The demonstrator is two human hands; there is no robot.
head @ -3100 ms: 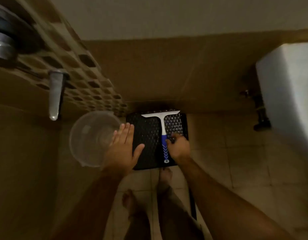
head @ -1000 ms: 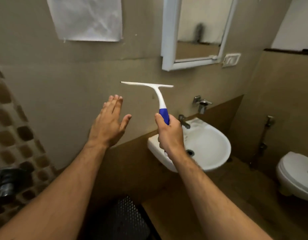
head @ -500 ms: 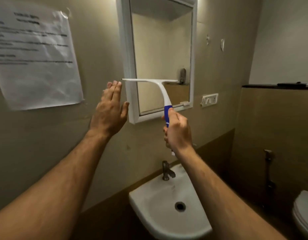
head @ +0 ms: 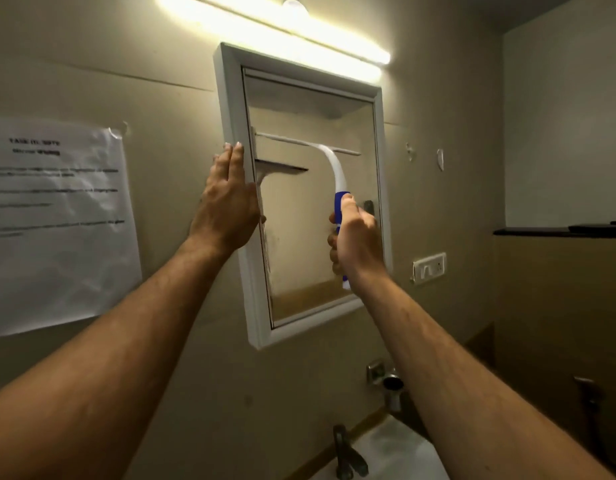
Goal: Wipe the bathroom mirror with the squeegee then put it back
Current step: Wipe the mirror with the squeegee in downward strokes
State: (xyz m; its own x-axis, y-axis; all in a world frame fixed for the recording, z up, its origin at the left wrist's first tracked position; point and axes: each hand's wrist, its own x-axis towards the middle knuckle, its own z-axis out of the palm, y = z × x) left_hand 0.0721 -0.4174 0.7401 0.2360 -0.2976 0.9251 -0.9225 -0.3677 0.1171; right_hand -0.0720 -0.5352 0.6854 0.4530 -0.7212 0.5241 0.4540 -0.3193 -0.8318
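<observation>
The white-framed mirror (head: 301, 244) hangs on the beige wall ahead. My right hand (head: 356, 242) is shut on the blue handle of the white squeegee (head: 329, 161). Its long blade lies level across the upper half of the glass, seemingly against it. My left hand (head: 228, 202) is flat and open, fingers up, resting on the mirror's left frame edge. The squeegee's dark reflection shows in the glass beside that hand.
A tube light (head: 275, 27) glows above the mirror. A printed paper sheet (head: 53, 223) is taped to the wall at left. Below are a tap (head: 346, 455) and white basin (head: 393, 455). A switch plate (head: 429, 266) and dark ledge (head: 559, 232) sit at right.
My view has tilted up from the basin to the mirror. My right hand raised the squeegee onto the upper glass. My left hand moved onto the left frame.
</observation>
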